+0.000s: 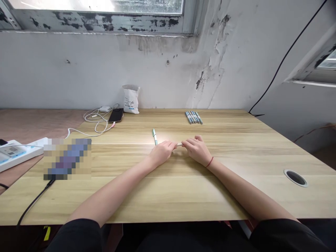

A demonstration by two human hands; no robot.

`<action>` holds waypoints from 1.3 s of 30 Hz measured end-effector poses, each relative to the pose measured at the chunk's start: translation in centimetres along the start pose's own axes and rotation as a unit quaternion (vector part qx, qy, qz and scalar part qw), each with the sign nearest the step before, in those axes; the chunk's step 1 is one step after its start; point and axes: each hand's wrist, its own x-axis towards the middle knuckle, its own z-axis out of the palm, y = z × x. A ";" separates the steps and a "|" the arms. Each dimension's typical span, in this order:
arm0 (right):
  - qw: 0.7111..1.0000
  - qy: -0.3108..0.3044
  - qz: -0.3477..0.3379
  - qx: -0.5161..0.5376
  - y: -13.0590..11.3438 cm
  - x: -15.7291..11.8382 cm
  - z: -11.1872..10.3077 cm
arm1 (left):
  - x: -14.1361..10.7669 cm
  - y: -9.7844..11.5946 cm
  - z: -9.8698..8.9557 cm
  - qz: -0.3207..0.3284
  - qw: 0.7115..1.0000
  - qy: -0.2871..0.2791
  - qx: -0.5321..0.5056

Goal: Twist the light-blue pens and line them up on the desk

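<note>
My left hand (163,153) and my right hand (195,148) are both closed around a pale, slim pen (179,144), one at each end. Only its short middle part shows between my fingers; the ends are hidden. Just behind my left hand lies a green and white pen (154,136), its lower end covered by the hand. Farther back, several pens (194,117) in blue and green with white bands lie side by side on the wooden table (183,196).
At the back left stand a white packet (131,99) and a dark phone (116,115) with a white cable (97,129). A pixelated blurred object (69,159) lies near a white power strip (26,150). A round cable hole (295,177) sits at the right. The wall (157,77) borders the table's back.
</note>
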 end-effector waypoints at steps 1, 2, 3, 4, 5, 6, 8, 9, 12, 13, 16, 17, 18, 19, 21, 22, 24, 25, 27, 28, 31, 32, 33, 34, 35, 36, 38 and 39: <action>1.000 0.002 0.006 0.015 0.0 0.0 0.0 | 0.0 0.0 0.0 -0.007 1.000 -0.003 -0.001; 0.999 0.004 0.015 0.037 0.0 -0.1 0.0 | 0.0 0.0 0.0 -0.011 1.000 -0.004 0.001; 0.998 0.003 0.026 0.065 -0.1 -0.1 -0.1 | 0.0 0.0 -0.1 -0.012 1.000 -0.004 0.004; 0.994 -0.001 0.039 0.098 -0.1 -0.1 -0.2 | -0.1 -0.1 -0.1 -0.011 1.000 -0.002 0.007; 0.990 -0.010 0.053 0.131 -0.2 -0.1 -0.2 | 0.0 -0.1 -0.2 -0.008 1.000 0.000 0.011; 0.984 -0.023 0.068 0.162 -0.3 -0.1 -0.3 | 0.0 -0.1 -0.3 -0.004 1.000 0.001 0.015; 0.973 -0.044 0.097 0.207 -0.4 0.0 -0.4 | -0.1 -0.1 -0.5 0.000 1.000 0.003 0.026; 0.968 -0.044 0.107 0.221 -0.5 0.0 -0.4 | -0.1 -0.1 -0.5 0.002 0.999 0.003 0.033; 0.959 -0.003 0.117 0.258 -0.7 0.0 -0.3 | -0.1 0.1 -0.6 0.007 0.999 0.001 0.050; 0.955 0.011 0.119 0.272 -0.7 0.0 -0.3 | -0.1 0.1 -0.6 0.008 0.999 0.000 0.053; 0.940 0.012 0.145 0.307 -0.9 0.0 -0.4 | -0.2 0.2 -0.6 0.003 0.998 -0.001 0.056; 0.937 -0.001 0.156 0.313 -0.9 0.0 -0.4 | -0.2 0.3 -0.7 0.001 0.998 -0.002 0.058; 0.934 -0.016 0.164 0.316 -0.9 0.0 -0.5 | -0.2 0.3 -0.7 -0.001 0.998 -0.004 0.061; 0.932 -0.031 0.169 0.319 -0.9 0.0 -0.5 | -0.2 0.4 -0.7 -0.003 0.998 -0.006 0.064; 0.928 -0.047 0.168 0.328 -1.0 0.0 -0.4 | -0.1 0.6 -0.6 -0.010 0.998 -0.007 0.070; 0.926 -0.045 0.166 0.335 -1.0 0.0 -0.3 | -0.1 0.6 -0.6 -0.014 0.997 -0.006 0.071; 0.923 -0.034 0.160 0.348 -1.1 0.0 -0.2 | -0.1 0.7 -0.4 -0.023 0.997 -0.001 0.076; 0.923 -0.030 0.158 0.351 -1.2 0.0 -0.1 | -0.1 0.7 -0.3 -0.029 0.996 0.001 0.080; 0.925 -0.027 0.154 0.346 -1.3 -0.1 0.0 | -0.1 0.6 -0.1 -0.040 0.995 0.002 0.087; 0.926 -0.030 0.154 0.343 -1.3 -0.1 0.0 | -0.1 0.5 -0.1 -0.043 0.995 0.001 0.090; 0.928 -0.050 0.153 0.336 -1.3 -0.1 -0.2 | -0.1 0.4 -0.2 -0.041 0.995 0.000 0.090; 0.928 -0.058 0.151 0.334 -1.3 -0.1 -0.3 | -0.1 0.4 -0.2 -0.037 0.996 0.001 0.086; 0.929 -0.064 0.148 0.334 -1.3 -0.1 -0.3 | -0.1 0.5 -0.3 -0.033 0.996 0.002 0.083; 0.929 -0.065 0.146 0.334 -1.3 0.0 -0.3 | 0.0 0.5 -0.4 -0.029 0.996 0.001 0.080; 0.929 -0.061 0.144 0.335 -1.2 0.0 -0.3 | 0.0 0.6 -0.4 -0.025 0.997 -0.001 0.079; 0.930 -0.052 0.143 0.335 -1.2 0.0 -0.2 | 0.0 0.6 -0.5 -0.021 0.997 -0.005 0.079; 0.935 -0.034 0.136 0.327 -1.3 0.0 -0.1 | 0.1 0.7 -0.5 -0.014 0.997 -0.010 0.080; 0.939 -0.028 0.132 0.317 -1.3 -0.1 -0.1 | 0.1 0.7 -0.5 -0.011 0.997 -0.009 0.078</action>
